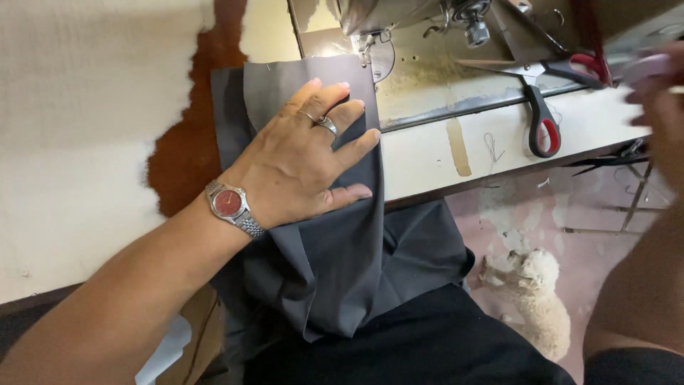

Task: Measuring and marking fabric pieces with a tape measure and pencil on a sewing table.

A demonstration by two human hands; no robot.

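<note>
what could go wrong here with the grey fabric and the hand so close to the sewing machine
The left hand presses flat on the grey fabric, fingertips close to the presser foot, so they could be caught near the needle. Much of the fabric hangs off the table edge and could drag the piece askew. The scissors lie open near the blurred right hand, which might knock them.

Left hand [308, 153] spread flat on dark grey fabric [335, 249] draped over worktop [427, 153] edge. Right hand [659, 100] blurred at right, near red-handled scissors [538, 107]. White dog [534, 292] on floor below.
</note>
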